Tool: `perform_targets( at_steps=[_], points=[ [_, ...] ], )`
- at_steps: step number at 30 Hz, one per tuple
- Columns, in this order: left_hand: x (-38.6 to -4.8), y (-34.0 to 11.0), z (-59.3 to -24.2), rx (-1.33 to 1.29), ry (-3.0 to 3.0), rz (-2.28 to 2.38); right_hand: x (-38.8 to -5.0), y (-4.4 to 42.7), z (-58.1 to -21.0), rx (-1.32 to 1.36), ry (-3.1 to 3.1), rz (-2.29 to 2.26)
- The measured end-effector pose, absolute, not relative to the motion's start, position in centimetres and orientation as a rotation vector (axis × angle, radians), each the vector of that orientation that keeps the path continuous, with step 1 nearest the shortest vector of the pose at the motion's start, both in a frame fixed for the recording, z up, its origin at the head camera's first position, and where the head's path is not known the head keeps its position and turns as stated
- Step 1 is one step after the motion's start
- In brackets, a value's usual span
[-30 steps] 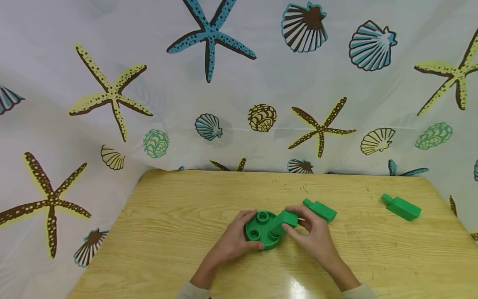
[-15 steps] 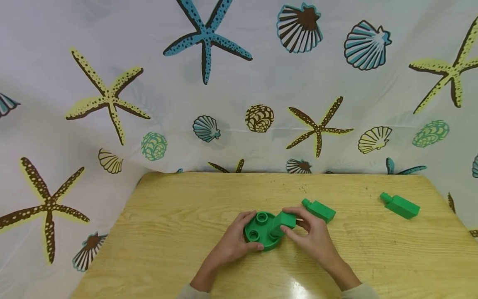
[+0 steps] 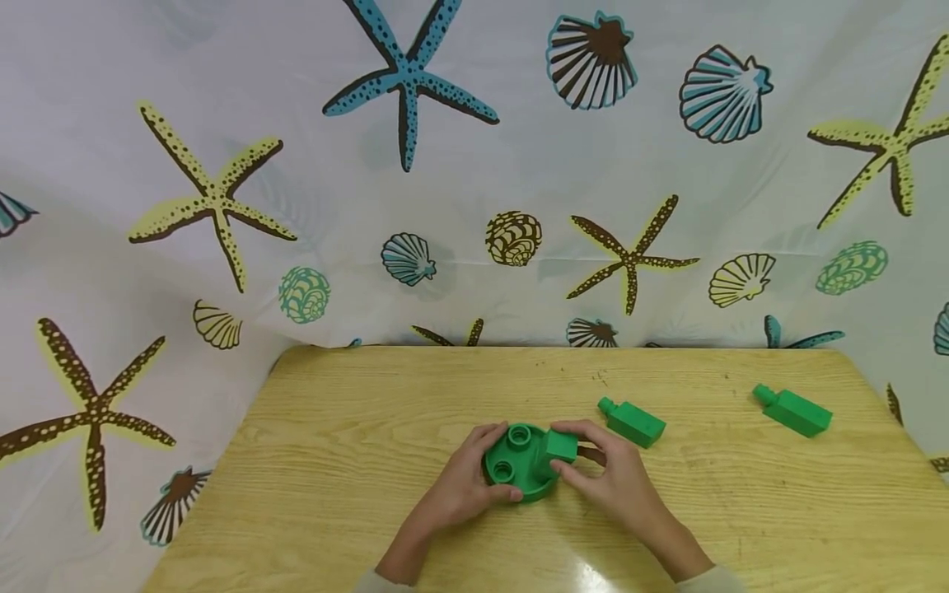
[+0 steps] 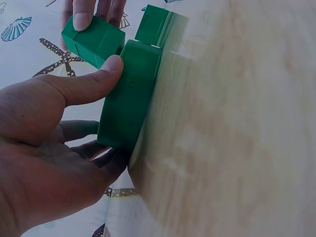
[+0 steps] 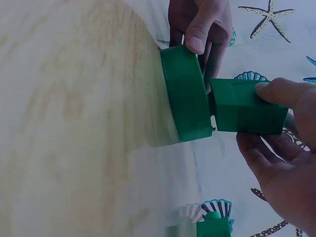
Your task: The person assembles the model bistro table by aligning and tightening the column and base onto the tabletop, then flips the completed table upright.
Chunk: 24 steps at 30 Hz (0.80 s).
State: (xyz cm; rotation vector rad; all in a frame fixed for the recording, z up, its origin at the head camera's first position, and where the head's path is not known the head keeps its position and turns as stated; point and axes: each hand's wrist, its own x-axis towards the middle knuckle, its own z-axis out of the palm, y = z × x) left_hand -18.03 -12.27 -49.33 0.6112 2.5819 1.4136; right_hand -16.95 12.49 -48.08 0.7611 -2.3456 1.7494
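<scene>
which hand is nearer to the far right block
Right. The right hand is left of the far-right block, pinching another block at the base; the left hand is farther left, gripping the base.

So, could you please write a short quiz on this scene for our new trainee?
1. Which hand grips the round, green, plastic-looking base?
2. True or false: the base's two open ring-shaped sockets lie on the side nearer the right hand.
3. How many necked, rectangular green blocks lie loose on the wood-grain table? A) one B) two C) three

Key: 1. The left hand. 2. False; they lie nearer the left hand. 3. B.
</scene>
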Motion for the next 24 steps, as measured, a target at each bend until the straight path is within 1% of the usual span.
perform_targets(
  at_steps=[12,19,24],
  points=[
    [-17.9,-12.2,-49.4,0.569,2.559,1.408,-17.1,15.0,-47.5,0.989,-2.393,1.822],
    [-18.1,-12.3,-49.3,0.569,2.572,1.431,-17.3,14.9,-47.3,0.951,-2.414,1.802],
    [-18.2,-12.3,-49.2,0.566,2.575,1.431,-17.5,14.6,-47.2,0.979,-2.373,1.878]
  ],
)
